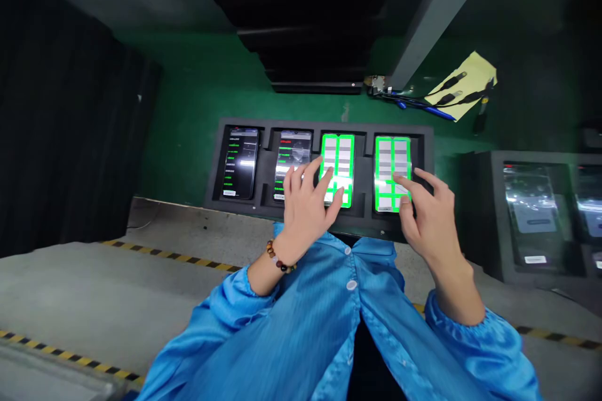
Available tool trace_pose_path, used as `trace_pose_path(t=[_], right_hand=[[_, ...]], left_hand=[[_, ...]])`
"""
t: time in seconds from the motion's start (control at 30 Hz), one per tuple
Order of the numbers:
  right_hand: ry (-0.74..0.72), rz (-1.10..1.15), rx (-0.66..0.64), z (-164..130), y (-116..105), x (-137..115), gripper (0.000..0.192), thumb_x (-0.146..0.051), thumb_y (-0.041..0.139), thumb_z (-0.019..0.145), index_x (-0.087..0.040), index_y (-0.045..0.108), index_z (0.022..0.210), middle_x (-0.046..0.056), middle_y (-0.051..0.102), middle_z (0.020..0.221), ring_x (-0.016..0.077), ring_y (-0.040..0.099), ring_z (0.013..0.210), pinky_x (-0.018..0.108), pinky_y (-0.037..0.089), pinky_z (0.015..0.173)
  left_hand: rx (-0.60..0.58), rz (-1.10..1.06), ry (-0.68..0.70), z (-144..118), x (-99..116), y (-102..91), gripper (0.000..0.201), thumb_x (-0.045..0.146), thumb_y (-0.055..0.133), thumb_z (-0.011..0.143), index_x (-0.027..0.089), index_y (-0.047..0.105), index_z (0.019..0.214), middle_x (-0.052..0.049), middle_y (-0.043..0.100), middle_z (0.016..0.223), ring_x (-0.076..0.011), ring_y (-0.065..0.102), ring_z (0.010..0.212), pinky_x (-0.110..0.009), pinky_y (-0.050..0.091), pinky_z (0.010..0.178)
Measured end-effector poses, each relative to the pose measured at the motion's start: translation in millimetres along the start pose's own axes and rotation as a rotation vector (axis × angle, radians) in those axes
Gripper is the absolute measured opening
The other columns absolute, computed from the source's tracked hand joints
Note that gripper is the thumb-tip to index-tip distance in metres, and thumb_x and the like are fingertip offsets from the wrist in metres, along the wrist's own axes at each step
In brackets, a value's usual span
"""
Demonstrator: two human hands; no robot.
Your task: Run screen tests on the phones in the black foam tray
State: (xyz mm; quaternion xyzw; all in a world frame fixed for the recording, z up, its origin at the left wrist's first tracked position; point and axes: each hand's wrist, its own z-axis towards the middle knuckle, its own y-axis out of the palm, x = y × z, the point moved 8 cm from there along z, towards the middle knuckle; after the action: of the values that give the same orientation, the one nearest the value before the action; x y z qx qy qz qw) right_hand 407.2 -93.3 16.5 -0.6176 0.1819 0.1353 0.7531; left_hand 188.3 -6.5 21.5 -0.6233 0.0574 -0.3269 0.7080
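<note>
A dark foam tray point(362, 175) holds several smartphones in separate slots. My left hand point(305, 203), fingers spread, lies over the second phone point(294, 147) and reaches the third phone point(345, 166), whose screen shows a green and white grid. With its index finger on or just above the screen of the rightmost phone point(386, 163), my right hand point(430, 210) is spread and grips nothing. That screen has a similar green grid. The leftmost phone point(241, 166) displays a dark screen with lines of green and white text; no hand is at it.
A second tray point(498, 219) with phones stands at the right. Behind the first tray, cables and a blue pen point(439, 113) lie by a yellow paper point(475, 78) on the green tabletop point(188, 94). A grey post point(437, 12) and black curtains point(320, 12) rise at the back.
</note>
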Motion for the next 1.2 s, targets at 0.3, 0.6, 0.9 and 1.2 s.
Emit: trace_pose_path(t=[0.3, 0.6, 0.9, 1.2], right_hand=[[-0.020, -0.010, -0.006, 6, 1, -3, 0.048, -0.024, 0.047, 0.109, -0.028, 0.063, 0.155, 0.011, 0.073, 0.145, 0.0375, 0.054, 0.152, 0.060, 0.046, 0.116], [0.041, -0.022, 0.049, 0, -8, 9, 0.044, -0.026, 0.046, 0.111, -0.026, 0.067, 0.149, 0.012, 0.075, 0.139, 0.0382, 0.056, 0.150, 0.060, 0.047, 0.114], [-0.050, 0.022, -0.042, 0, 2, -9, 0.050, -0.022, 0.048, 0.109, -0.030, 0.061, 0.156, 0.008, 0.074, 0.145, 0.0368, 0.055, 0.150, 0.059, 0.046, 0.116], [-0.050, 0.014, -0.016, 28, 13, -19, 0.050, -0.023, 0.046, 0.108, -0.024, 0.062, 0.155, 0.010, 0.072, 0.149, 0.0380, 0.051, 0.153, 0.060, 0.044, 0.121]], left_hand=[[-0.037, 0.016, 0.046, 10, 7, 0.6, 0.040, 0.044, 0.057, 0.111, 0.027, 0.073, 0.144, -0.012, 0.058, 0.165, -0.0353, 0.054, 0.147, -0.064, 0.032, 0.133], [0.062, 0.076, -0.056, 3, -22, -14.1, 0.040, 0.047, 0.061, 0.109, 0.022, 0.078, 0.134, -0.016, 0.060, 0.161, -0.0385, 0.054, 0.146, -0.066, 0.033, 0.132], [0.117, -0.013, -0.017, 2, -14, -19.2, 0.034, 0.041, 0.063, 0.108, 0.024, 0.077, 0.135, -0.014, 0.063, 0.156, -0.0335, 0.057, 0.144, -0.060, 0.034, 0.132], [0.045, 0.003, -0.064, 11, -22, -8.5, 0.041, 0.046, 0.059, 0.109, 0.024, 0.075, 0.139, -0.017, 0.059, 0.159, -0.0375, 0.053, 0.147, -0.065, 0.033, 0.132]])
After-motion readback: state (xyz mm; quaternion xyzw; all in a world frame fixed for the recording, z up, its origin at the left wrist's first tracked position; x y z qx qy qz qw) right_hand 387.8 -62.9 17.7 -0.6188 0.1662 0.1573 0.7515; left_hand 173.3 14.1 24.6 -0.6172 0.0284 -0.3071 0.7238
